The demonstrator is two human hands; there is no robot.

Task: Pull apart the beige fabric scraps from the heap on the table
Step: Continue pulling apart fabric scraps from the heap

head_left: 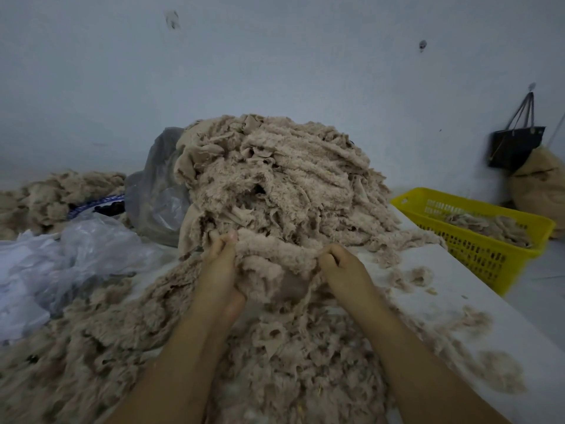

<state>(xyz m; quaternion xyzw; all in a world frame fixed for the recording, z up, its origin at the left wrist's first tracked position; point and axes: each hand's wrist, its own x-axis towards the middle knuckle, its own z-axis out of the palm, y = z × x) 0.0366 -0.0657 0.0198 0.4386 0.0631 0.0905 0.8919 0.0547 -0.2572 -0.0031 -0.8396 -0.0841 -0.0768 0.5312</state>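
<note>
Crumpled clear plastic sheeting lies at the left of the white tabletop. The left hand and right hand each grip one fluffy beige fabric scrap, stretched between them at the foot of the tall heap of beige fabric scraps. A yellow perforated plastic basket holding scraps sits beyond the tabletop's right edge.
</note>
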